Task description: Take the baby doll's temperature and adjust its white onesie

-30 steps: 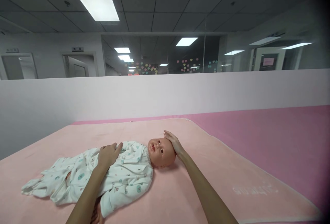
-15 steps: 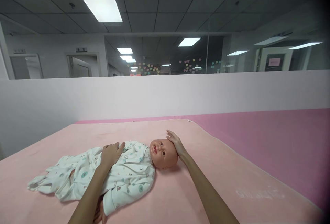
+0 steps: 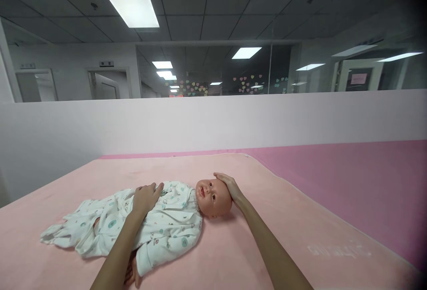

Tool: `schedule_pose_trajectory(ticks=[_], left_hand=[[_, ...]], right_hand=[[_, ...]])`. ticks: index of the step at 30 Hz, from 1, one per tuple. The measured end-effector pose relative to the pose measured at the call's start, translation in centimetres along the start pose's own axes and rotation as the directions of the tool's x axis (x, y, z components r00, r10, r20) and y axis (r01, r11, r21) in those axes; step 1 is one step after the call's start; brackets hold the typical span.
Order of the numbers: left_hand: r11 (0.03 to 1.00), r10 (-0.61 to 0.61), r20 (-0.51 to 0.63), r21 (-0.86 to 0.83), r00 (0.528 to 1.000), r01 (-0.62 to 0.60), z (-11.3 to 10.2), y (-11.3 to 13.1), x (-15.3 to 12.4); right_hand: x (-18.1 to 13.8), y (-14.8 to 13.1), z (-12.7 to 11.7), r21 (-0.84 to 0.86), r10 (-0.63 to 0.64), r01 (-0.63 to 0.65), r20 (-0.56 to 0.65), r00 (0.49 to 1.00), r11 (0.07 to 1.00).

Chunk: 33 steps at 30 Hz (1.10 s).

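The doll point(image 3: 167, 216) lay lengthwise across the sheet point(image 3: 233, 254), its feet pointing toward the left edge and its head point(image 3: 213, 203) toward the right edge, with bare sheet beyond it up to the far edge. It wore a white suit point(image 3: 175, 227) with small printed figures and teal dots.

The left hand point(image 3: 146, 199) rested palm down on the belly of the suit, its fingers side by side and the thumb held a little apart; nothing was gripped. The right hand point(image 3: 229, 184) curved over the crown of the head, touching it, with the fingers lying close together (the thumb could not be made out). One of the doll's hands point(image 3: 134, 272) poked from its cuff beside the left forearm.

Pale lettering point(image 3: 338, 250), too faint to read, ran near the right edge of the sheet, toward its near right corner. Pink padding point(image 3: 367, 183) stretched outside that edge and showed as a thin strip along the far one. Behind stood a white wall point(image 3: 213, 123), topped by glass point(image 3: 213, 65) where heart stickers point(image 3: 193, 88) hung in clusters, under a bright ceiling panel point(image 3: 135, 10).
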State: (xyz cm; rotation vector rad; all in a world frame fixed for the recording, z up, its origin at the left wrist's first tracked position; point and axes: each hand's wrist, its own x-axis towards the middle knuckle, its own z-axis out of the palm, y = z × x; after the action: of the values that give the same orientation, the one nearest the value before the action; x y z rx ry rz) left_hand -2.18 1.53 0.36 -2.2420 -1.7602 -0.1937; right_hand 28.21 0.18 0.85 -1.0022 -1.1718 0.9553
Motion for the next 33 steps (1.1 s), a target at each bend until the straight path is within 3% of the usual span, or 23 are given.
schedule_pose_trajectory(ticks=[4, 11, 16, 24, 29, 33], left_hand=[[1.0, 0.009, -0.017, 0.01, 1.0, -0.009, 0.2, -0.1, 0.1], [1.0, -0.007, -0.04, -0.026, 0.999, 0.006, 0.9, -0.3, 0.5], [0.982, -0.094, -0.032, -0.169, 0.995, 0.087, 0.2, 0.1, 0.2], [0.997, -0.028, -0.008, -0.071, 1.0, 0.027, -0.2, 0.1, -0.1], [1.0, -0.005, -0.021, -0.026, 1.0, 0.005, 0.1, 0.0, 0.1], [0.999, -0.005, -0.031, -0.041, 1.0, 0.004, 0.1, 0.0, 0.0]], right_hand=[[0.1, 0.2, -0.1, -0.011, 0.047, -0.046, 0.102, 0.994, 0.999], [0.3, 0.4, -0.3, 0.007, -0.009, 0.009, -0.042, 0.999, 1.0], [-0.2, 0.1, -0.4, -0.036, 0.048, -0.045, 0.109, 0.993, 0.998], [0.6, 0.8, -0.4, -0.007, -0.027, 0.026, -0.072, 0.997, 1.0], [0.4, 0.9, -0.5, -0.022, 0.019, -0.017, 0.091, 0.996, 1.0], [0.3, 0.5, -0.3, -0.028, -0.007, 0.007, 0.006, 1.0, 1.0]])
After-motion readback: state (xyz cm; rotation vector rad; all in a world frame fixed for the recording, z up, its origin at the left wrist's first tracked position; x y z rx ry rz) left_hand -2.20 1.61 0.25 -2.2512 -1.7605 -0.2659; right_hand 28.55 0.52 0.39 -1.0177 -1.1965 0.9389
